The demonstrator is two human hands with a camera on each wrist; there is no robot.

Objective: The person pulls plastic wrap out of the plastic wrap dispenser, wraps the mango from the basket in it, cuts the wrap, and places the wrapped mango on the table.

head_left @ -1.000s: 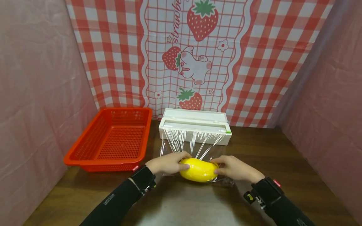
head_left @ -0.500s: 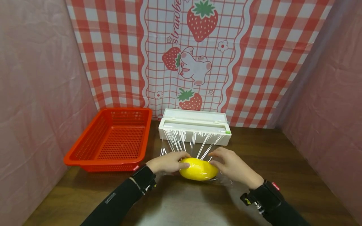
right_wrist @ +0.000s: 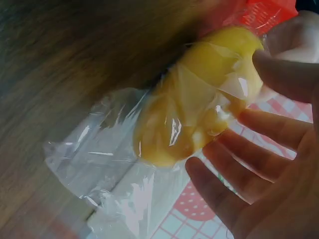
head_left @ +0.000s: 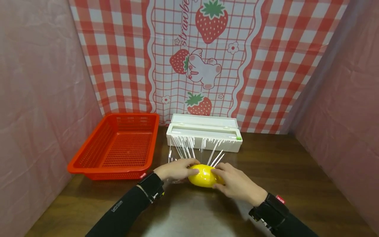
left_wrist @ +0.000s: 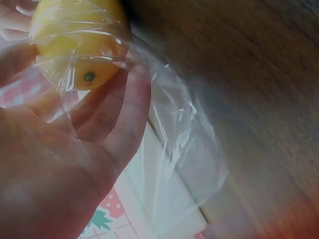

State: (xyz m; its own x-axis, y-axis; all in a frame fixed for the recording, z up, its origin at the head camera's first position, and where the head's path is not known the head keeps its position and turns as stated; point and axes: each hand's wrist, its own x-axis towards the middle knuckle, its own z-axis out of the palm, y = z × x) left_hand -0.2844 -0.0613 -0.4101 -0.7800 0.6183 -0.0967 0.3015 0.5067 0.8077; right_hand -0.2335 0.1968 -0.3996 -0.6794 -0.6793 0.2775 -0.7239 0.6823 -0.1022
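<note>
A smooth yellow mango (head_left: pixel 203 177) lies in clear plastic wrap in front of the white cling film box (head_left: pixel 204 120). Film stretches in shiny creases from the box to the fruit. My left hand (head_left: pixel 177 169) grips the mango's left end, thumb on the near side. At the right end, my right hand (head_left: pixel 241 185) holds the fruit between thumb and fingers. In the left wrist view, a green stem spot shows on the mango (left_wrist: pixel 82 50), under the film. Loose plastic wrap (right_wrist: pixel 94 154) hangs beyond the fruit in the right wrist view.
A red perforated basket (head_left: pixel 111 171) stands to the left on the brown wooden table (head_left: pixel 281 164). The film box's lid is up. Behind it hangs a red checked strawberry cloth (head_left: pixel 266 72). Pinkish curtains (head_left: pixel 41 98) close off both sides.
My right hand lifted off the mango's right end, then came back down farther left over it. The loose film at that end is no longer visible in the head view. My left hand stayed put.
</note>
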